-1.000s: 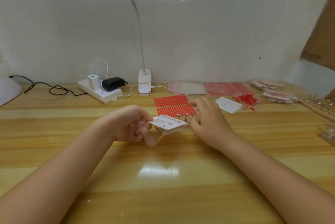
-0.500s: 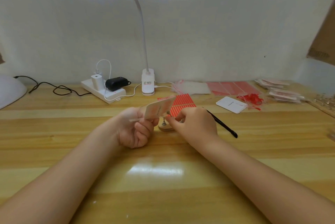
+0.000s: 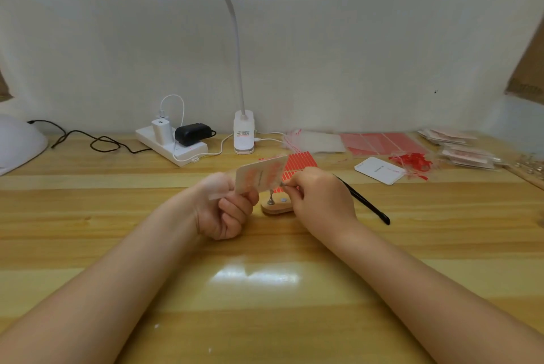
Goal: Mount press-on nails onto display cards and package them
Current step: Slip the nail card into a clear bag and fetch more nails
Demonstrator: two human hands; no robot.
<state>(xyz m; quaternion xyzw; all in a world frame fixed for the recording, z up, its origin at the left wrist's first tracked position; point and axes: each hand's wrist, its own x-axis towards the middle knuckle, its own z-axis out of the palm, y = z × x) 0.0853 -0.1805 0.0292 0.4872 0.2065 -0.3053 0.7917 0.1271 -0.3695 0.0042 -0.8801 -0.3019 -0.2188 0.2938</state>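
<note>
Hands mid-mounting: left hand [image 3: 225, 210] grips the display card [image 3: 260, 175] tilted up, right hand [image 3: 319, 200] pinches something tiny at its edge; next, I'd press it squarely.

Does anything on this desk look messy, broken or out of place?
Nothing looks broken or spilled. The only loose clutter is a tangle of red strips near the white card at the back right. The left hand holds the display card tilted, which seems deliberate.
</note>
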